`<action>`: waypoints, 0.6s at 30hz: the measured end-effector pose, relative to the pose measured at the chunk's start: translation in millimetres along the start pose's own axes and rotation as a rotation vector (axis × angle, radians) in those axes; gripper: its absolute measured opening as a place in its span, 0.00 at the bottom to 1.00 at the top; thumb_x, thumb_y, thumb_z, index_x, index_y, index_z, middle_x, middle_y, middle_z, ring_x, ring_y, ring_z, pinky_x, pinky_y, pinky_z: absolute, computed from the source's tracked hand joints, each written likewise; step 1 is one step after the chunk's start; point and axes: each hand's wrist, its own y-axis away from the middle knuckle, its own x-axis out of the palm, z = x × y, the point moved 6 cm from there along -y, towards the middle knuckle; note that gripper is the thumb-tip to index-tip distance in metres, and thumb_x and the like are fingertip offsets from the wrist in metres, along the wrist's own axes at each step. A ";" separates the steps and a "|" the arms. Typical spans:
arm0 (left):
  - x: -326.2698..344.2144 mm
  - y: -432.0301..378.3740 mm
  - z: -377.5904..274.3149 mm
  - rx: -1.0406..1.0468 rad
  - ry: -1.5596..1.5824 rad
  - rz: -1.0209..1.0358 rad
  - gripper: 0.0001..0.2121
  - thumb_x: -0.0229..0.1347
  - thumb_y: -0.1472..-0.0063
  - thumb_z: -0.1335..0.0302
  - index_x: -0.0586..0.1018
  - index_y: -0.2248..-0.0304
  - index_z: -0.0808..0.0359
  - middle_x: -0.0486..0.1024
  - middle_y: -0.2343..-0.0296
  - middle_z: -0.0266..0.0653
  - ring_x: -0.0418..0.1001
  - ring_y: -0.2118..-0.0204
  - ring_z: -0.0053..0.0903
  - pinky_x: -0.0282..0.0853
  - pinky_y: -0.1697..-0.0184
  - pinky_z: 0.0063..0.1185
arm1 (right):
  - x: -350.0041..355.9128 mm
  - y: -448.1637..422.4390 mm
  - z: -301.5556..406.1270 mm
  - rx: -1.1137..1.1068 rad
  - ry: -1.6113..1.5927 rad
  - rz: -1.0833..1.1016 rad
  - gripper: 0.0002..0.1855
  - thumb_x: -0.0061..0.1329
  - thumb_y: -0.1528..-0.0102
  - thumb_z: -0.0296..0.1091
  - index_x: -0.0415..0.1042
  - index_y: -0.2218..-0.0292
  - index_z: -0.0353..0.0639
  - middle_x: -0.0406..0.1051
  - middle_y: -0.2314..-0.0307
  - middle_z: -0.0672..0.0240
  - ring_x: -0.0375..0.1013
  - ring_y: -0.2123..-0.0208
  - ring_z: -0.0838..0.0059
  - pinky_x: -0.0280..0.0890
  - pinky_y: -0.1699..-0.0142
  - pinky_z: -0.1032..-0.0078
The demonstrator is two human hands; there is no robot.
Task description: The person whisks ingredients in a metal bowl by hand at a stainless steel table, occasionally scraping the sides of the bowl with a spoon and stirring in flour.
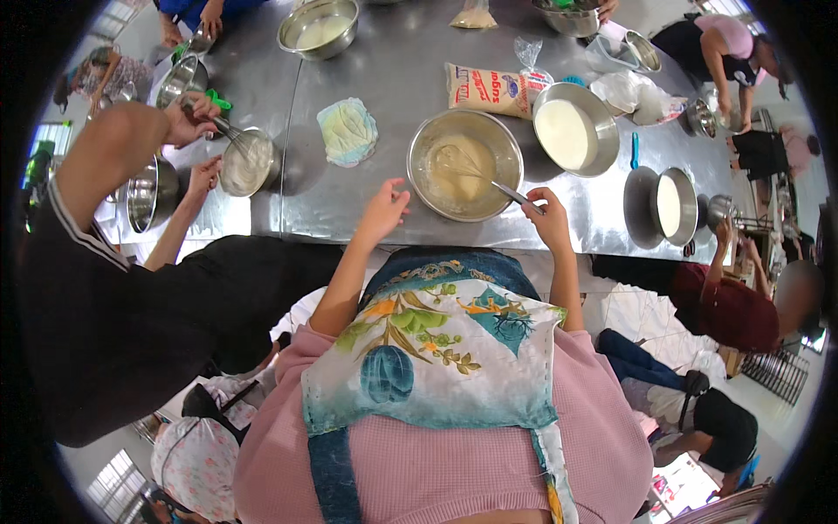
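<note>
In front of me a steel mixing bowl (425, 147) stands on the metal table, with pale yellow batter (481, 152) in its bottom. A balloon whisk (501, 188) rests with its wires in the batter and its handle over the bowl's near right rim. My right hand (548, 213) has its fingers on the end of that handle. To the left of the bowl, my left hand (385, 211) is held apart from it, fingers spread and holding nothing. Beyond the bowl lies a bag of sugar (484, 90). A steel bowl of white liquid (566, 134) stands at the right.
A folded cloth (348, 132) lies left of my bowl. Close by at left, a co-worker's hand (190, 121) holds a whisk in a bowl of pale mixture (245, 167). A blue-green utensil (634, 150) and another bowl (674, 206) are at right. The table's near edge (432, 243) runs before me.
</note>
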 end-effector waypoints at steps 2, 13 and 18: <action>-5.8 10.6 5.2 0.053 -0.244 0.103 0.18 0.47 0.35 0.64 0.66 0.49 0.63 0.71 0.62 0.38 0.74 0.66 0.22 0.71 0.66 0.20 | 3.8 5.8 5.8 -0.121 0.061 -0.044 0.15 0.56 0.52 0.26 0.70 0.62 0.39 0.69 0.66 0.62 0.70 0.72 0.71 0.66 0.66 0.76; -8.5 146.0 -150.4 0.313 0.143 0.551 0.08 0.46 0.38 0.75 0.71 0.60 0.67 0.72 0.66 0.35 0.70 0.62 0.20 0.67 0.59 0.20 | -33.8 111.4 215.1 -0.458 -0.141 0.321 0.07 0.52 0.49 0.27 0.70 0.68 0.35 0.71 0.71 0.64 0.70 0.69 0.69 0.64 0.62 0.75; -26.7 264.5 -291.7 1.076 0.676 1.481 0.14 0.47 0.36 0.68 0.71 0.80 0.61 0.69 0.74 0.38 0.71 0.74 0.27 0.63 0.75 0.20 | -75.3 198.7 335.7 -1.299 -0.795 0.556 0.08 0.49 0.52 0.28 0.69 0.81 0.38 0.68 0.81 0.60 0.66 0.83 0.64 0.57 0.79 0.73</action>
